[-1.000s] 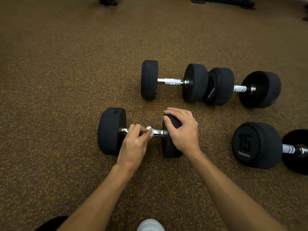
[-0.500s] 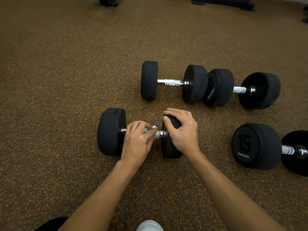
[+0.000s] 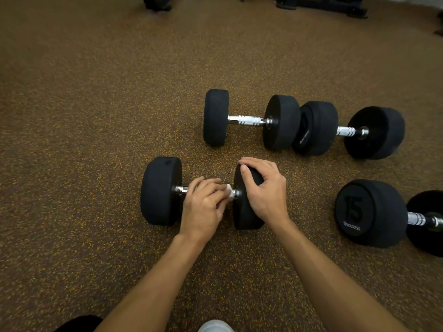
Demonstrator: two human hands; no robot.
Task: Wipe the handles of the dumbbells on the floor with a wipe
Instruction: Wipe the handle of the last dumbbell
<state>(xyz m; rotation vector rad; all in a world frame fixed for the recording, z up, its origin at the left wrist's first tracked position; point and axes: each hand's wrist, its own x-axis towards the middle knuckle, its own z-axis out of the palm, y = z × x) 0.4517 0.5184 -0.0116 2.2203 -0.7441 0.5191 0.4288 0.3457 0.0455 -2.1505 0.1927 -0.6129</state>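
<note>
My left hand (image 3: 203,207), fingers (image 3: 206,185) curled round the wipe (image 3: 229,190), sits on the handle (image 3: 183,189) of the near dumbbell (image 3: 160,190), which lies left-to-right on the floor (image 3: 96,140); my right hand (image 3: 266,191) grips its right end.

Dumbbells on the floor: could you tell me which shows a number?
The near-right dumbbell, cut by the frame edge: only its end face reads 15.

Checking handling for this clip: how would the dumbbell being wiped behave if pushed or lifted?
The near dumbbell would probably roll if pushed: its heads are round, and the right hand holds one, perhaps steadying it. Likely heavy for its size, with thick heads and a metal handle.
</note>
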